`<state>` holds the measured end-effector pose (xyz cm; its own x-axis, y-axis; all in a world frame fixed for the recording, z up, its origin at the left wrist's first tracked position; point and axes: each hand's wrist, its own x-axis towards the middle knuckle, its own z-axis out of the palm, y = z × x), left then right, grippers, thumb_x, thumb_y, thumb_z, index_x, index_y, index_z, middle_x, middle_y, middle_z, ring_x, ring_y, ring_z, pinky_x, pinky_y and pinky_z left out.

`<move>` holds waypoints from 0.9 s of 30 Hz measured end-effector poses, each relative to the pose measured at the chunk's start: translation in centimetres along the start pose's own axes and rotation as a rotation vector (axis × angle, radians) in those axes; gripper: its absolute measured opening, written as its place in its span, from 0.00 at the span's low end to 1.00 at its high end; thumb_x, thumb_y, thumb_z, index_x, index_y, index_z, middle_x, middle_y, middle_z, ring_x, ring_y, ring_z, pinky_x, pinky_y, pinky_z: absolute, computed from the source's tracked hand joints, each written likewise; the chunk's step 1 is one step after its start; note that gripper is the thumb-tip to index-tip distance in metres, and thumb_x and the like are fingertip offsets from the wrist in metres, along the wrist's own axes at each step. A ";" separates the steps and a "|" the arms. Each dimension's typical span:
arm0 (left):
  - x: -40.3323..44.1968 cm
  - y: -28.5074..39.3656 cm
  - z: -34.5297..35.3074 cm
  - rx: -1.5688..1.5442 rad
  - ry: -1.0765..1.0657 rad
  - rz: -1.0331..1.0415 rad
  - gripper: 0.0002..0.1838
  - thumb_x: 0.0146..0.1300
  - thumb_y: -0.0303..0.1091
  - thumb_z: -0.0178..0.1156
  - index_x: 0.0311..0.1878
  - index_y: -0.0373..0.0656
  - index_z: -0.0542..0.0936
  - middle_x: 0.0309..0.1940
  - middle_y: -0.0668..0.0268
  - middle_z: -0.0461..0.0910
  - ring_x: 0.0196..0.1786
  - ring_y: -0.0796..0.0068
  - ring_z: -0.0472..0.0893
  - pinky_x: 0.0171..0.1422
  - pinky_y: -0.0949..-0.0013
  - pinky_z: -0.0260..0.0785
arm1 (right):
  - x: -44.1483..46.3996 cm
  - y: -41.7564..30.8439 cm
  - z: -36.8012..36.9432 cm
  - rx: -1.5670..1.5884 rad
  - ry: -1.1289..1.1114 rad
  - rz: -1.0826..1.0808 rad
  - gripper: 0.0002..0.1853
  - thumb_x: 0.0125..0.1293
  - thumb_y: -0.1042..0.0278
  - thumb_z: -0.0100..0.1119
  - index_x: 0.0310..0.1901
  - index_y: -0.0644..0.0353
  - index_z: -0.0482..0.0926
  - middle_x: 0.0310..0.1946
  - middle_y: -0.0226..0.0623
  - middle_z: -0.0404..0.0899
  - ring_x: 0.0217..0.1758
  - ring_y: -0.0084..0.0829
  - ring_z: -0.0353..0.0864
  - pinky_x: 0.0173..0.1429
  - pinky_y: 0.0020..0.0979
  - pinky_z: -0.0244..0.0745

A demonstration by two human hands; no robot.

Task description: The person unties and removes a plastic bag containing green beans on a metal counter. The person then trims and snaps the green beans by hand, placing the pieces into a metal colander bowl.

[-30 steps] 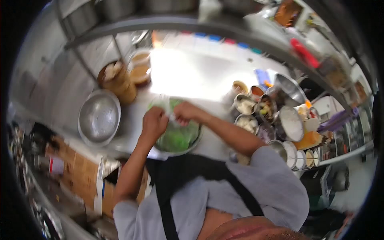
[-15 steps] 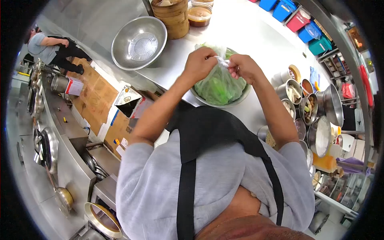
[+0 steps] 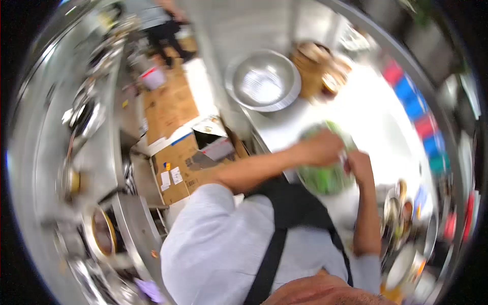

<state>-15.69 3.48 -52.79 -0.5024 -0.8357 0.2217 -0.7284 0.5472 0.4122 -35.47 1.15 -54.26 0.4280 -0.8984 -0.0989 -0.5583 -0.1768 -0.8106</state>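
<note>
A thin clear plastic bag of leafy greens [image 3: 323,179] sits in a round metal bowl on the steel counter [image 3: 376,127]. My left hand [image 3: 327,147] is closed at the top of the bag, over the greens. Beside it, my right hand [image 3: 360,165] is closed too, with a whitish bit of the bag's gathered neck between the two hands. Motion blur smears the fingers and the bag's top. The bowl's rim is mostly lost in the blur.
A perforated metal colander [image 3: 263,81] and a bamboo steamer [image 3: 309,63] stand at the counter's back left. Several ingredient containers [image 3: 394,208] line the right. An open box [image 3: 213,140] is on the cardboard-covered floor. Another person [image 3: 160,25] stands by the stove line.
The view has swung, so counter, bag and hands appear farther right and lower, and blurred. Both hands stay at the bag's neck; my left forearm now lies more level across the view.
</note>
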 end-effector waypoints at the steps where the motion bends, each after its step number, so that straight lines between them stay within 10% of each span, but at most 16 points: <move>1: 0.6 -0.9 1.7 -0.149 0.002 0.047 0.10 0.48 0.35 0.63 0.29 0.38 0.78 0.31 0.53 0.79 0.39 0.51 0.79 0.44 0.54 0.70 | -0.2 -1.3 0.0 0.098 0.028 0.120 0.23 0.65 0.55 0.49 0.17 0.61 0.71 0.12 0.35 0.72 0.14 0.26 0.72 0.22 0.31 0.67; 4: -0.1 -2.0 1.4 -0.335 0.154 0.202 0.11 0.54 0.36 0.63 0.34 0.38 0.78 0.33 0.57 0.79 0.42 0.56 0.79 0.48 0.62 0.68 | -0.2 1.1 -0.5 0.483 0.021 0.145 0.14 0.64 0.59 0.51 0.25 0.58 0.70 0.15 0.33 0.70 0.15 0.27 0.71 0.19 0.28 0.66; 10: -0.8 -2.6 5.3 -1.648 0.339 -0.151 0.10 0.64 0.33 0.63 0.45 0.39 0.80 0.39 0.70 0.80 0.44 0.82 0.75 0.52 0.73 0.68 | 0.1 4.0 1.7 0.928 0.070 0.380 0.04 0.56 0.68 0.51 0.33 0.55 0.71 0.18 0.36 0.72 0.18 0.35 0.73 0.22 0.34 0.71; 13: -0.8 -3.0 3.6 -1.370 0.314 -0.184 0.12 0.64 0.33 0.63 0.48 0.39 0.79 0.41 0.70 0.80 0.45 0.82 0.76 0.52 0.73 0.69 | -0.9 3.4 2.7 0.694 0.135 0.010 0.12 0.55 0.70 0.55 0.41 0.60 0.71 0.29 0.36 0.74 0.27 0.28 0.73 0.34 0.28 0.73; 17: -1.0 -0.2 -1.4 -1.036 0.207 -0.079 0.14 0.64 0.32 0.62 0.52 0.42 0.79 0.42 0.70 0.80 0.47 0.82 0.77 0.54 0.74 0.70 | -0.4 -1.0 4.2 -0.290 0.204 -0.331 0.29 0.53 0.66 0.67 0.57 0.64 0.72 0.46 0.53 0.79 0.48 0.50 0.79 0.54 0.41 0.72; 18: -0.6 -0.5 -1.2 -0.902 0.287 0.064 0.16 0.63 0.31 0.62 0.55 0.42 0.78 0.44 0.70 0.81 0.48 0.81 0.77 0.55 0.74 0.69 | 0.8 3.2 5.5 -0.260 0.355 -0.435 0.27 0.54 0.67 0.64 0.57 0.63 0.73 0.43 0.53 0.80 0.48 0.51 0.79 0.52 0.42 0.73; 19: -0.8 -0.4 -1.5 -0.978 0.231 0.001 0.19 0.63 0.30 0.62 0.57 0.42 0.77 0.49 0.68 0.80 0.51 0.79 0.76 0.59 0.73 0.68 | -0.2 2.0 5.1 -0.132 0.251 -0.052 0.23 0.56 0.69 0.60 0.55 0.61 0.75 0.40 0.52 0.81 0.46 0.51 0.80 0.50 0.44 0.73; 22: -0.7 -2.6 0.0 -0.814 0.508 0.081 0.21 0.56 0.27 0.62 0.55 0.39 0.75 0.48 0.55 0.78 0.53 0.65 0.77 0.60 0.69 0.67 | -0.6 1.3 2.9 -0.018 0.374 -0.181 0.16 0.58 0.74 0.55 0.49 0.63 0.78 0.33 0.44 0.81 0.32 0.37 0.79 0.40 0.35 0.73; 25: -1.3 -5.1 2.6 -0.420 0.134 -0.014 0.17 0.56 0.25 0.63 0.50 0.37 0.78 0.44 0.57 0.79 0.47 0.66 0.79 0.54 0.69 0.69 | -1.9 -2.2 0.8 0.293 0.191 -0.125 0.17 0.58 0.72 0.59 0.49 0.63 0.76 0.31 0.28 0.77 0.29 0.17 0.73 0.33 0.23 0.70; 27: -1.3 -6.0 3.1 -0.547 0.270 -0.045 0.13 0.57 0.25 0.63 0.46 0.37 0.79 0.41 0.58 0.79 0.45 0.67 0.79 0.51 0.70 0.70 | -3.5 -3.9 -0.3 0.340 0.131 -0.062 0.18 0.59 0.72 0.60 0.51 0.63 0.76 0.32 0.26 0.76 0.28 0.14 0.70 0.30 0.20 0.67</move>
<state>-12.12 1.41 -58.29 -0.2885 -0.8788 0.3802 -0.3653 0.4680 0.8047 -34.95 4.87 -50.57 0.3467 -0.9379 0.0133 -0.2568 -0.1085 -0.9604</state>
